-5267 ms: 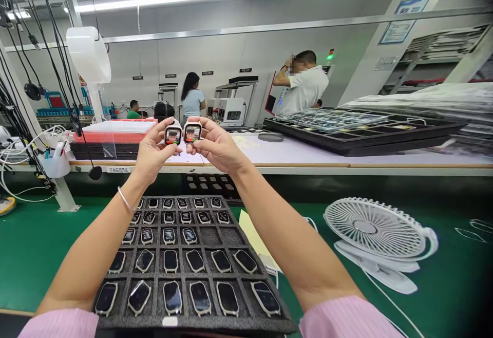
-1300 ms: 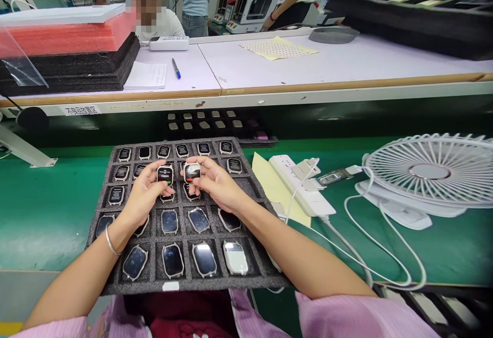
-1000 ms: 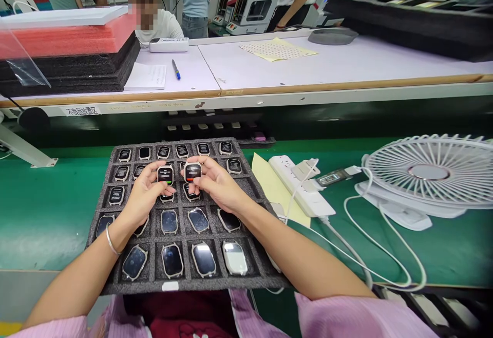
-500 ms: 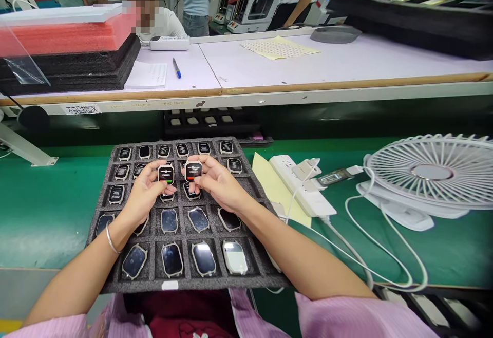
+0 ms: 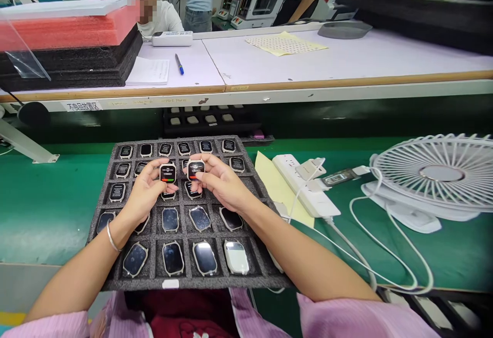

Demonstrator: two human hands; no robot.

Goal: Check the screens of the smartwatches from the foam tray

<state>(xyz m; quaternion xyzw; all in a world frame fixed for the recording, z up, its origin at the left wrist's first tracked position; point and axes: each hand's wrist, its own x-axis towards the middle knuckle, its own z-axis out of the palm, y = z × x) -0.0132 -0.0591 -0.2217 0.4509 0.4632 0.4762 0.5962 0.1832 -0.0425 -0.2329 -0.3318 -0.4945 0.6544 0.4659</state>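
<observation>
My left hand [image 5: 145, 193] grips a smartwatch case [image 5: 168, 172] by its edges, its lit screen showing text with a red and green bar below. Beside it, my right hand [image 5: 221, 181] holds a second smartwatch case [image 5: 196, 167], thumb on the lower part of its lit screen. Both are raised over a black foam tray [image 5: 180, 231] with square compartments. Several strapless watch cases lie in the tray; those toward the far side show white text, while the nearer ones, such as the watch case [image 5: 172, 258], have dark screens. My hands partly cover the middle compartments.
Right of the tray lie yellow paper [image 5: 283, 189], a white power strip [image 5: 304, 184] with cables, and a white fan [image 5: 435, 173]. A raised shelf [image 5: 269, 71] crosses behind, bearing foam stacks [image 5: 69, 35], a pen [image 5: 179, 64] and a paper pad [image 5: 150, 71]. People are beyond it.
My right thumb has moved up a little on the screen of its watch. The left watch's bar now shows red as well as green. The whole view has shifted slightly.
</observation>
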